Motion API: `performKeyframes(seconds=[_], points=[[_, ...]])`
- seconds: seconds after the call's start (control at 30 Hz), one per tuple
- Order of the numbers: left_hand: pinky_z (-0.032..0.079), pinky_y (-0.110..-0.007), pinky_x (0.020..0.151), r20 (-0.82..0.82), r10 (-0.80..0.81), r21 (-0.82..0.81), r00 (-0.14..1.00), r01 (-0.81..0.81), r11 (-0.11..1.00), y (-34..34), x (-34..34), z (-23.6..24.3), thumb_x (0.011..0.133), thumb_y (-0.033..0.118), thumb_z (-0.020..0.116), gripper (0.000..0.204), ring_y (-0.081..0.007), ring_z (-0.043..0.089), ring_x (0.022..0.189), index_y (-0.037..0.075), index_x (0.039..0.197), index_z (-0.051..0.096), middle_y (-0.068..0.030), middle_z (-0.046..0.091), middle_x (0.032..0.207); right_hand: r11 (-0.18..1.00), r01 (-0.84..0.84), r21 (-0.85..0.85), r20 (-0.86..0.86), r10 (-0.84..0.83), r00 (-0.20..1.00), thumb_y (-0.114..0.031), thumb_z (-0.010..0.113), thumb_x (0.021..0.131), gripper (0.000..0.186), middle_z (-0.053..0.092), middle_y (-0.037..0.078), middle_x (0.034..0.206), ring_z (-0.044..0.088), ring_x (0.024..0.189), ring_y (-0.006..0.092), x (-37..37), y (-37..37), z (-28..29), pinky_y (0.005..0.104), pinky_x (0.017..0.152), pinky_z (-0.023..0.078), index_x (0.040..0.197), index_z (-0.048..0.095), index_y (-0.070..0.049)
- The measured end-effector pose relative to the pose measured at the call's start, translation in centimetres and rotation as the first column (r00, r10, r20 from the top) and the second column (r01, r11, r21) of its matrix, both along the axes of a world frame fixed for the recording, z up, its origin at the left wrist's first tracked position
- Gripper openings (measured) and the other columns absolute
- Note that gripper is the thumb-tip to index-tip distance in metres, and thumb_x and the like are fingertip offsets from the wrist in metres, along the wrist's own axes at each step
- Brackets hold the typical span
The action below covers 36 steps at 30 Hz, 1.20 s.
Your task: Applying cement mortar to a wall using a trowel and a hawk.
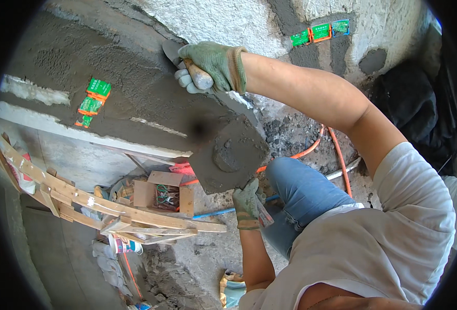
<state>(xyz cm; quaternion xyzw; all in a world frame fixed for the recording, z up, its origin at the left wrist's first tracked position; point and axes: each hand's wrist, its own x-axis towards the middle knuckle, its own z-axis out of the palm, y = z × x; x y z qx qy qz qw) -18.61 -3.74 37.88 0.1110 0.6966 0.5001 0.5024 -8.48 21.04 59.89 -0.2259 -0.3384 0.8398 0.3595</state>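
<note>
My right hand [205, 67], in a green and pale grey work glove, is closed around the wooden handle of a trowel [172, 51]. The metal blade lies at wet grey mortar [135, 67] spread on the wall, partly hidden by the glove. Lower down, my gloved left hand [247, 205] grips a plasterer's hawk [207, 175] from its near edge. A mound of wet mortar [227, 155] sits on the hawk's square board. The fingers under the board are partly hidden.
Green-covered electrical boxes [90, 105] sit in the mortared wall; more green-covered boxes [321, 32] are at upper right. A wooden ladder-like frame [99, 204] and an open cardboard box [167, 194] stand at lower left. Orange conduit [337, 155] crosses the rubble-strewn floor by my knee [295, 181].
</note>
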Motion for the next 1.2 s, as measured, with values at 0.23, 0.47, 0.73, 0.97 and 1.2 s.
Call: performKeyframes(seconds=[0.23,0.47,0.73,0.97,1.2], points=[[0.044,-0.029,0.041,-0.012,-0.081,0.103,0.997,0.082,0.991,2.0,0.7,-0.2,0.083,0.012,0.072,0.01,-0.0149,0.055,0.046,0.005,0.082,0.064,-0.0047,0.059,0.062,0.986,-0.049,0.157,0.056,0.041,0.998,-0.035,0.045,0.1,0.029,0.06,0.006,0.075,0.059,0.053,0.0124,1.4,-2.2,-0.5,0.0251,0.045,0.054,0.097,0.053,-0.007],[0.042,-0.028,0.041,-0.031,-0.09,0.083,0.995,0.093,0.992,2.9,0.6,-2.5,0.082,0.014,0.074,0.013,-0.013,0.054,0.046,0.003,0.085,0.067,-0.004,0.062,0.066,0.651,-0.107,0.752,0.185,-0.052,0.981,-0.043,0.044,0.1,0.042,0.056,0.006,0.055,0.054,0.044,0.0101,7.8,-8.1,-10.2,0.022,0.034,0.039,0.1,0.056,-0.003],[0.048,-0.028,0.056,0.09,-0.036,0.392,0.995,-0.002,0.92,3.5,-1.1,-6.6,0.079,0.007,0.077,0.018,-0.0116,0.06,0.067,-0.001,0.092,0.067,-0.0038,0.065,0.083,0.918,-0.34,0.203,0.283,0.277,0.918,-0.043,0.044,0.1,0.044,0.06,0.007,0.059,0.054,0.039,0.0118,10.1,-15.2,-15.2,0.0232,0.03,0.039,0.095,0.063,-0.003],[0.043,-0.027,0.046,-0.077,-0.094,0.157,0.993,0.105,0.982,3.6,0.8,0.1,0.078,0.013,0.079,0.019,-0.0123,0.056,0.053,0.002,0.089,0.068,-0.0038,0.062,0.072,0.863,-0.343,-0.371,-0.099,0.331,0.939,-0.045,0.041,0.101,0.051,0.054,0.001,0.055,0.047,0.037,0.0098,7.2,-14.9,-17.9,0.0233,0.033,0.038,0.1,0.062,0.002],[0.039,-0.026,0.041,-0.247,-0.116,0.105,0.962,0.146,0.984,3.9,-1.7,3.8,0.085,0.014,0.07,0.011,-0.011,0.051,0.047,0.005,0.081,0.065,-0.0041,0.058,0.064,0.828,-0.331,-0.453,-0.395,0.146,0.907,-0.043,0.042,0.101,0.04,0.055,0.002,0.06,0.053,0.046,0.0095,9.0,-17.4,-22.4,0.0211,0.035,0.043,0.114,0.056,-0.008]])
